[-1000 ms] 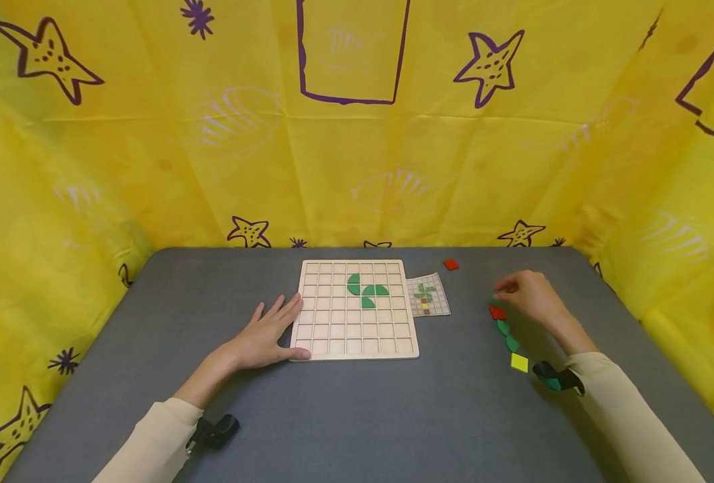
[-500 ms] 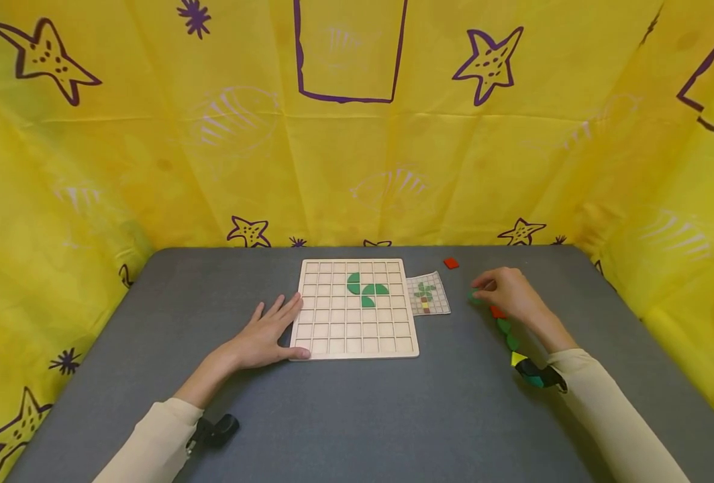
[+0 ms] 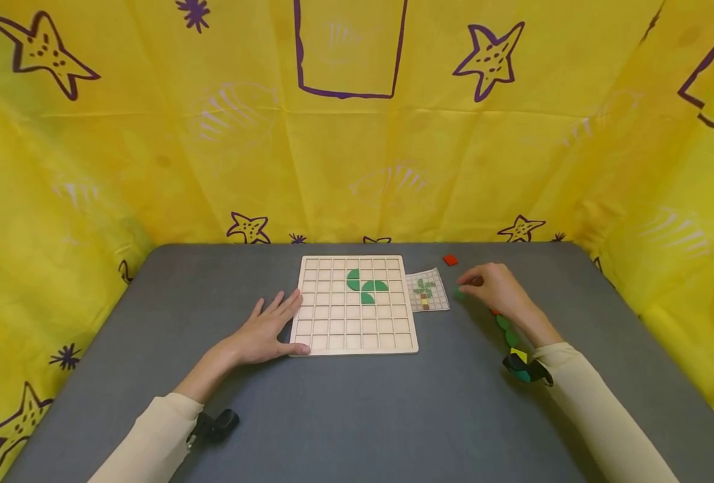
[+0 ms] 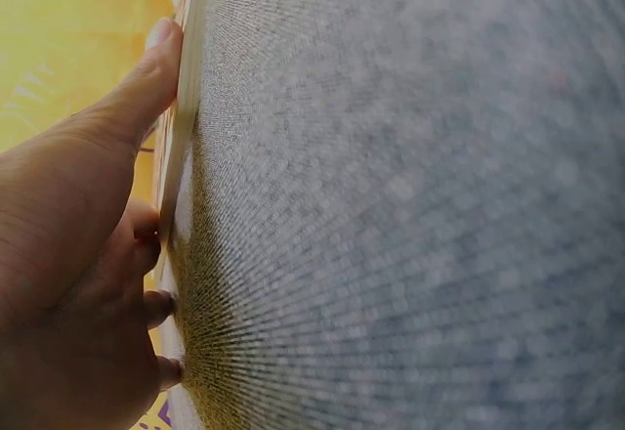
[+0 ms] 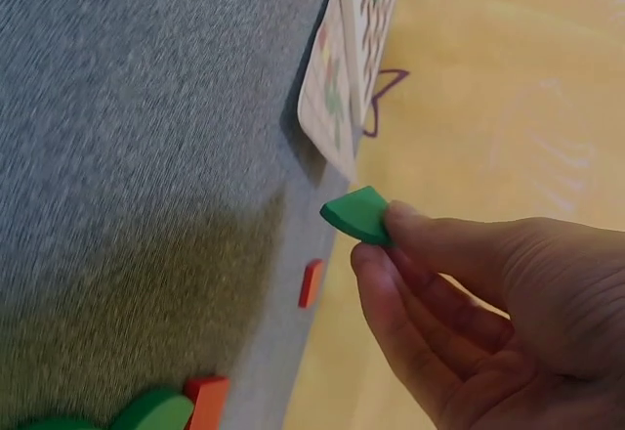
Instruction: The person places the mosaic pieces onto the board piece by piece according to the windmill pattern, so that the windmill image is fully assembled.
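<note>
A pale wooden grid board [image 3: 333, 329] lies on the table with several green quarter-round pieces [image 3: 381, 286] in its upper right part. My left hand [image 3: 263, 337] rests at the board's left edge, fingers spread, thumb on the lower corner; the left wrist view shows the hand [image 4: 78, 244] against the board's edge [image 4: 186, 88]. My right hand [image 3: 498, 293] is just right of the printed pattern card [image 3: 435, 295]. In the right wrist view, thumb and fingers of that hand [image 5: 488, 303] pinch a green quarter-round piece [image 5: 356, 215] above the table.
A red square [image 3: 450, 259] lies beyond the card, near the table's back edge. Below my right hand, green pieces [image 3: 511, 337] and a yellow square [image 3: 519, 354] form a line, with another red piece [image 5: 207, 401] partly hidden in the head view. Yellow patterned cloth [image 3: 333, 174] surrounds the table.
My right hand has moved left from the line of loose pieces toward the card, carrying the green piece. The left hand stays at the board's edge.
</note>
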The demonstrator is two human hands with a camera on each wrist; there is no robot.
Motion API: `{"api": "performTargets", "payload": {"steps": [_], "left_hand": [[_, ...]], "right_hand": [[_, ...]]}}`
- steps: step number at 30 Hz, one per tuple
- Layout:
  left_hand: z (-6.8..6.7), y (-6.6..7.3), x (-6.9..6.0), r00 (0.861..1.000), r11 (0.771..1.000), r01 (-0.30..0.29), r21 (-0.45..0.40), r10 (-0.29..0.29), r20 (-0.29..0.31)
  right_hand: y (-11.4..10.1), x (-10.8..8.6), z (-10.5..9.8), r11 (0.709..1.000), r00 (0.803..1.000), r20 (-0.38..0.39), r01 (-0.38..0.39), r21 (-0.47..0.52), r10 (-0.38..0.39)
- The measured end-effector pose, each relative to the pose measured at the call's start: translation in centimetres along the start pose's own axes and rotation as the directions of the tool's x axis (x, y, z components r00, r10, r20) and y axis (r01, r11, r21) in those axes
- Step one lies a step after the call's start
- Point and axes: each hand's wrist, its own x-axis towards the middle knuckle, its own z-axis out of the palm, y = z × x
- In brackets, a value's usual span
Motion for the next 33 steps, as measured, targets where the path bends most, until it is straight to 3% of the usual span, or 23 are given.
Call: {"api": "performTargets", "payload": {"steps": [11,33], "left_hand": [[0.1,0.0,0.0,1.000,1.000,0.018,0.000,-0.018,0.016],[0.0,0.2,0.0,1.000,1.000,0.013,0.001,-0.013,0.008]], "right_hand": [[-1.6,1.1,1.4,0.998,0.998,-0.015,0.060,0.037,-0.060],[-5.8,3.1,5.2,0.980,0.995,0.017,0.094,0.175,-0.098]]}}
